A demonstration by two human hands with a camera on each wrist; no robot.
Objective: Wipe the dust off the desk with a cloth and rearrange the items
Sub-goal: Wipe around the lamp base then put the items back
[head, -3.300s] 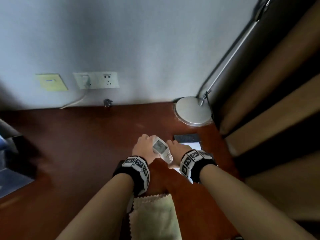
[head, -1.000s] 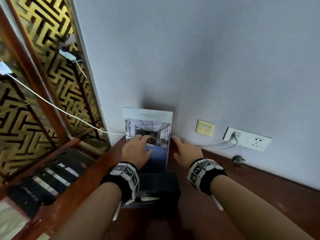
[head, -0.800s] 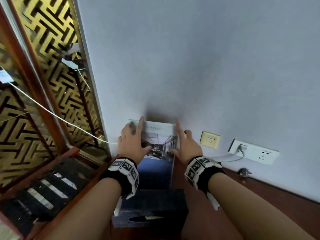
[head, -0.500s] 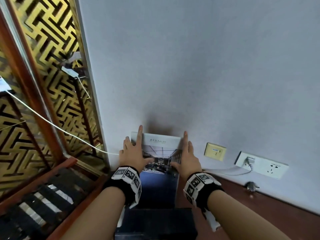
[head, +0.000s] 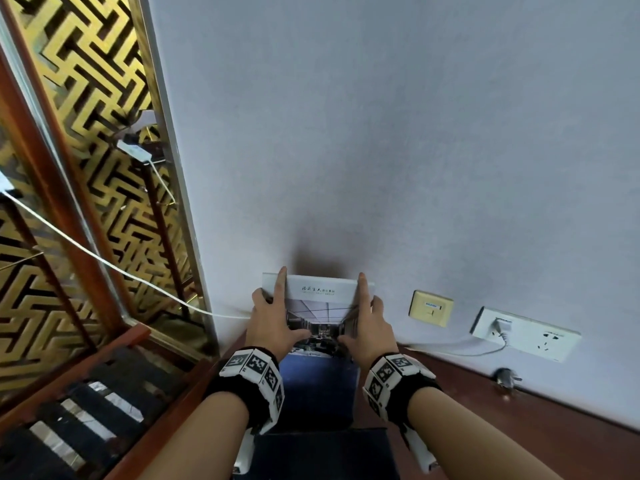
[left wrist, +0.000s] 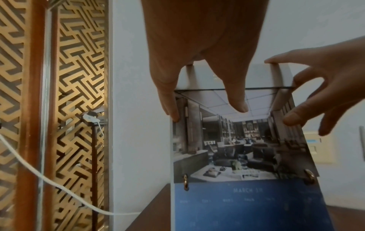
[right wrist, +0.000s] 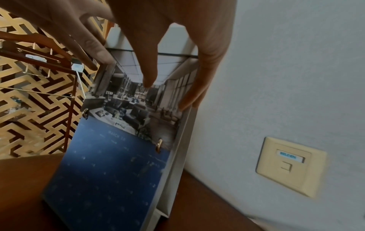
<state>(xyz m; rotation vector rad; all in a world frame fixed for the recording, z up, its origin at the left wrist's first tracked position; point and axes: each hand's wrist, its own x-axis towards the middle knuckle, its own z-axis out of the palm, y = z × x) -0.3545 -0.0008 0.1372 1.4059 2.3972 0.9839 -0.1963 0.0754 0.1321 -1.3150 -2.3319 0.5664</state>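
Desk (head: 485, 410): calendar (head: 320, 382) upright lengthwise, perhaps back-tilted.

Head view: high above the forearms, tilted forward and down, mid-range on the upright desk calendar with grey room photo and blue date sheet (head: 320, 306); pale grey wall (head: 381, 133) behind it. Left wrist view: very close, square to the calendar's front, looking along the left hand (left wrist: 201, 39). Right wrist view: very close, from the calendar's right, angled left along the right hand (right wrist: 158, 15). All three share the calendar and the cream square wall plate (right wrist: 290, 165) right of it.

The right hand (right wrist: 168, 28) rests thumb and fingers on the standing calendar (right wrist: 110, 164) on the desk (right wrist: 197, 211).
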